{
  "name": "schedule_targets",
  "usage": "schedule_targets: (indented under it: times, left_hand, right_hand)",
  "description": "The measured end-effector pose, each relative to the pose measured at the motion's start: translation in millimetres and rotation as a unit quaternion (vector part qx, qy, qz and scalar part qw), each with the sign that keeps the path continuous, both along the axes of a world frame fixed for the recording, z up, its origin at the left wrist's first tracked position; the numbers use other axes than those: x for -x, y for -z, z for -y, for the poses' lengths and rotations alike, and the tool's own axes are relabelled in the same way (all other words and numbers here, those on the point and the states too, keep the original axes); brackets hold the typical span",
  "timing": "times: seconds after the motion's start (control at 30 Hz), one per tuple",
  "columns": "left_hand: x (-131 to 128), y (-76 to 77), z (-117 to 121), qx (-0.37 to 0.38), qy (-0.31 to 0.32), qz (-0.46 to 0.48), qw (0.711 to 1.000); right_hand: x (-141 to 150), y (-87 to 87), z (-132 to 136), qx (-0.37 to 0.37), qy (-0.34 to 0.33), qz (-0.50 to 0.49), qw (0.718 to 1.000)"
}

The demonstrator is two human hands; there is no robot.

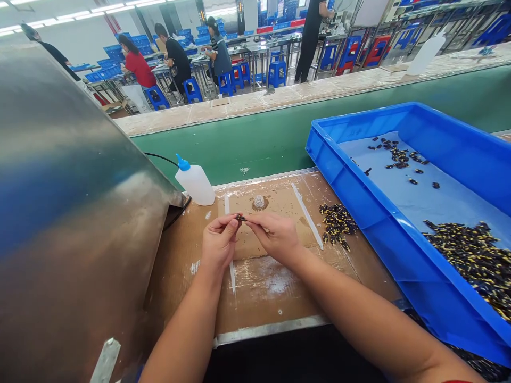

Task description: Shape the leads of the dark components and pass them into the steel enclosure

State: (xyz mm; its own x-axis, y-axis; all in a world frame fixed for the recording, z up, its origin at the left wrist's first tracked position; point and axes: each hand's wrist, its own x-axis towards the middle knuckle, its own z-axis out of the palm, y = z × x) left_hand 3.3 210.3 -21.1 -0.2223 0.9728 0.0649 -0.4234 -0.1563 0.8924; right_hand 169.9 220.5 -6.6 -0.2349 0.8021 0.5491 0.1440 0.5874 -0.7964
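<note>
Over the cardboard sheet [279, 207], my left hand [219, 239] pinches a small dark part [240, 217] between thumb and forefinger. The fingertips of my right hand [275, 234] close on the same part's right end; whether it is one piece or two joined there is too small to tell. Just beyond my hands, a small clear round cup [259, 202] stands on a wet patch of the cardboard. To the right of my right hand lies a pile of small black-and-yellow parts [337, 223] on the bench.
A large blue bin [355, 186] at the right holds many more black-and-yellow parts. A white squeeze bottle [197, 183] with a blue cap stands at the back left. A metal panel [80, 213] slopes along the left, and a green wall [239, 146] borders the back. People sit farther off.
</note>
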Motion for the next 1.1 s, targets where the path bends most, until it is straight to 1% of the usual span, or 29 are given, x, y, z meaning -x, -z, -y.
schedule_targets:
  times: [0.17,0.27,0.57,0.67,0.73,0.83,0.97,1.1]
  left_hand:
    - [-2.8,0.8,0.3,0.006,0.018,0.037,0.999]
    - [-3.1,2.0,-0.2,0.004,0.021,0.040,0.999]
    - [-7.3,4.3,3.2,-0.005,-0.011,-0.019,1.000]
    - [-8.9,3.9,4.9,-0.015,-0.008,-0.035,0.999]
    - [-9.0,3.8,5.2,-0.030,0.004,-0.059,0.998]
    - [-8.2,3.6,4.8,-0.066,0.003,-0.139,0.988]
    - [-6.3,4.2,3.7,-0.119,-0.028,-0.240,0.963]
    - [-3.1,7.9,1.5,-0.157,-0.020,-0.317,0.935]
  right_hand:
    - [-1.1,-1.1,0.2,-0.002,-0.002,-0.002,1.000]
    - [-1.5,-2.1,0.4,-0.005,-0.002,0.004,1.000]
    - [-1.6,-2.7,0.3,-0.008,0.008,0.000,1.000]
    - [-2.1,-3.8,0.5,-0.001,0.014,0.005,1.000]
    - [-2.7,-4.9,-0.2,-0.001,0.021,0.001,1.000]
    - [-3.1,-6.0,-2.5,-0.011,0.043,-0.007,0.999]
    - [-2.2,-5.1,-5.5,-0.026,0.066,-0.024,0.997]
    - [-1.9,-2.3,-8.3,-0.011,0.058,-0.037,0.998]
